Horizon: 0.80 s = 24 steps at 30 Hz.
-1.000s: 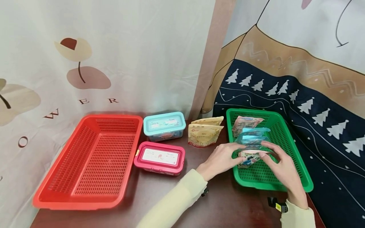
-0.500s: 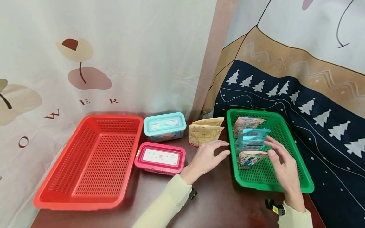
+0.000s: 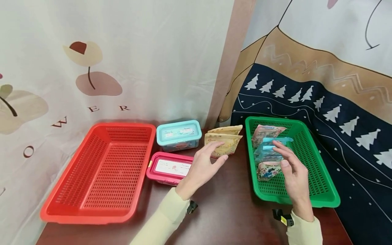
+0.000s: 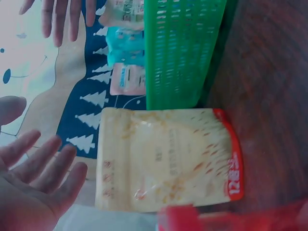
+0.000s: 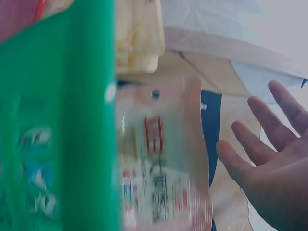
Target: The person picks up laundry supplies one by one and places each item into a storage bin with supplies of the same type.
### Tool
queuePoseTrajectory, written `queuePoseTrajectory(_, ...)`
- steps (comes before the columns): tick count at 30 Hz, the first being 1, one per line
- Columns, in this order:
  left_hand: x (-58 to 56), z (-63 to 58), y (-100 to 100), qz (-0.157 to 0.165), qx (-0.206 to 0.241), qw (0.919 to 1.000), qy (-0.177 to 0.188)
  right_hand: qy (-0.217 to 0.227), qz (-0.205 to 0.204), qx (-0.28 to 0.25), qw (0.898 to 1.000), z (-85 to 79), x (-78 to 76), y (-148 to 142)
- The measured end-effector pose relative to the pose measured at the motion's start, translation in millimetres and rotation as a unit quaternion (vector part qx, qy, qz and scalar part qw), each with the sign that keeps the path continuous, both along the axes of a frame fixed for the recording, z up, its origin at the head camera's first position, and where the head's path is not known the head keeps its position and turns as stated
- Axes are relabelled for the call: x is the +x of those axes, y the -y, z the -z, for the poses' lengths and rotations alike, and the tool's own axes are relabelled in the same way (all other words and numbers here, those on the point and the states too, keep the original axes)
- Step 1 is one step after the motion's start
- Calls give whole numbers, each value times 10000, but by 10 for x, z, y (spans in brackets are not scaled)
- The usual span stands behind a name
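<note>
My left hand [image 3: 200, 166] hovers in front of two beige pouches [image 3: 225, 145] that stand upright on the table, its fingers spread and nothing held. In the left wrist view the front pouch [image 4: 168, 159] lies beyond those fingertips. My right hand [image 3: 294, 178] is over the green basket [image 3: 318, 200], fingers apart and holding nothing. Inside that basket a pink pouch [image 3: 265, 133], a blue packet [image 3: 267, 152] and a pink-edged patterned packet [image 3: 267, 170] stand in a row along the left side. The right wrist view shows a pink packet [image 5: 163, 159] past the basket wall.
A red basket [image 3: 111, 177] stands at the left. Between the baskets are a light-blue lidded box [image 3: 178, 134] and a magenta lidded box [image 3: 168, 168], partly behind the left hand. Patterned curtains [image 3: 153, 61] hang behind the table [image 3: 226, 211].
My left hand has left the packets in the green basket and moved left to the beige pouches. My right hand has let go of the patterned packet and shifted slightly left.
</note>
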<state>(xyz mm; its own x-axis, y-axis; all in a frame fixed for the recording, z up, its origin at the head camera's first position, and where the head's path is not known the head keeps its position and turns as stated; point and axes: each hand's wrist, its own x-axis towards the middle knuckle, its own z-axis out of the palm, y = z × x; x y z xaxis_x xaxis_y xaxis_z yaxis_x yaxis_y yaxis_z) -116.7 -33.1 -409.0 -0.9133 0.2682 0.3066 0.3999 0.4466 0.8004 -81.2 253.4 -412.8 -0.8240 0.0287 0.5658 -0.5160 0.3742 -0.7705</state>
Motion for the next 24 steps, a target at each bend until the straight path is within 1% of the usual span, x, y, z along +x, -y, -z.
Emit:
queuePoseTrajectory(4,-15,-50,60,-270,40,9994,-195,-339,-258,-242,9988,-8,-74,160)
queuePoseTrajectory(7,-37,-83,105,-463,0,9986,-250,-374,-269,-409,9981,-25,-123,297)
queuePoseTrajectory(11,-81,-133,148,-633,-173,9977,-145,-170,-184,-584,9980,-65,-201,498)
queuePoseTrajectory(15,-118,-176,146,-631,-303,9975,-65,82,-267,-836,9961,-83,-292,682)
queuePoseTrajectory(17,-135,-183,140,-640,-368,9972,-148,268,-229,-889,9954,-83,-332,759)
queuePoseTrajectory(19,-157,-187,141,-707,-508,9957,-308,465,-93,-798,9957,-81,-368,819)
queuePoseTrajectory(21,-196,-193,144,-811,-739,9926,-514,692,94,-666,9953,-70,-408,868)
queuePoseTrajectory(24,-276,-211,145,-933,-1214,9854,-741,981,313,-513,9934,-42,-466,923)
